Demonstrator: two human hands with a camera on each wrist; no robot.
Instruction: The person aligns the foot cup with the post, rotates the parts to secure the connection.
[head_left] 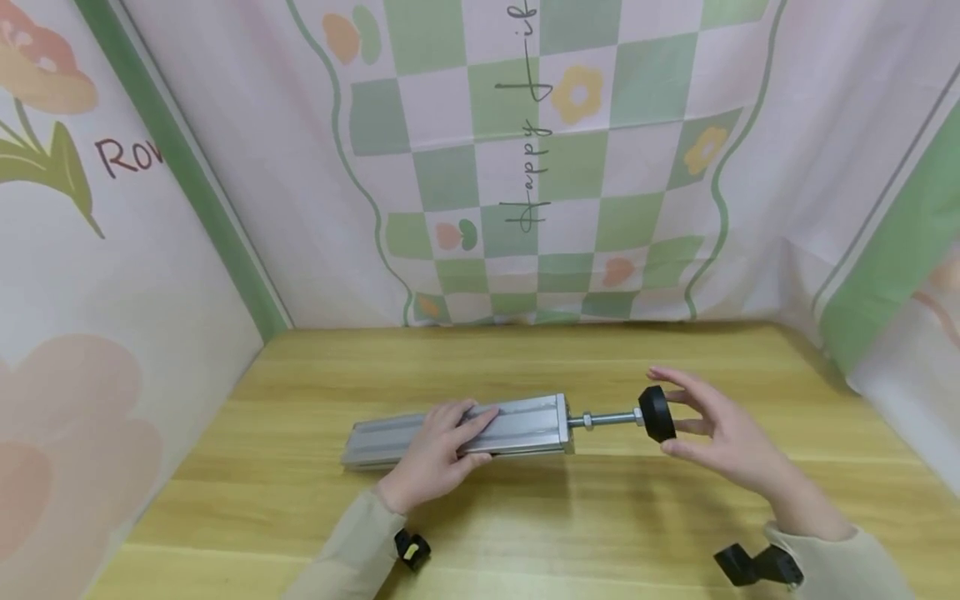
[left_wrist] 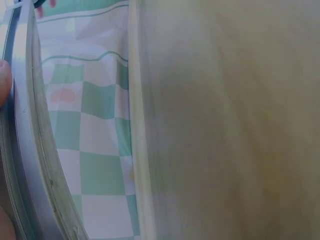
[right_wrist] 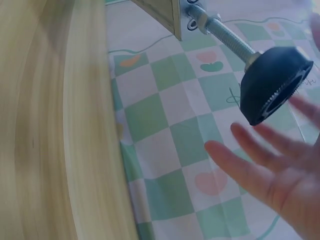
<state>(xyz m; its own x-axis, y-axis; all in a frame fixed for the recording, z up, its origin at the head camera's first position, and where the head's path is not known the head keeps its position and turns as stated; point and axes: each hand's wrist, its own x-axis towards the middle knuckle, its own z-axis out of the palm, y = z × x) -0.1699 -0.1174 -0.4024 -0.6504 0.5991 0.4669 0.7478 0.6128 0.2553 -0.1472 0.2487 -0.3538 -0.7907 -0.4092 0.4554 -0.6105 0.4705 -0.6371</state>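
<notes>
A silver aluminium profile [head_left: 525, 427] lies lengthwise across the wooden table. My left hand [head_left: 435, 454] grips its middle, fingers over the top and thumb along the near side. From the profile's right end plate [head_left: 562, 423] sticks out a threaded rod [head_left: 613, 419] with a nut [head_left: 588, 421] on it. The rod carries a black round levelling foot [right_wrist: 272, 82], its hollow underside facing right. Around that foot my right hand [head_left: 723, 433] spreads its fingers and thumb loosely; in the right wrist view the fingers [right_wrist: 250, 177] are extended, and whether any touches the foot is unclear.
The wooden table [head_left: 585, 517] ends at the back against a hanging curtain [head_left: 442, 179] with green checks. Another printed curtain [head_left: 67, 292] borders the left side. Black wrist cameras are strapped at the left sleeve [head_left: 348, 546] and the right sleeve [head_left: 847, 567].
</notes>
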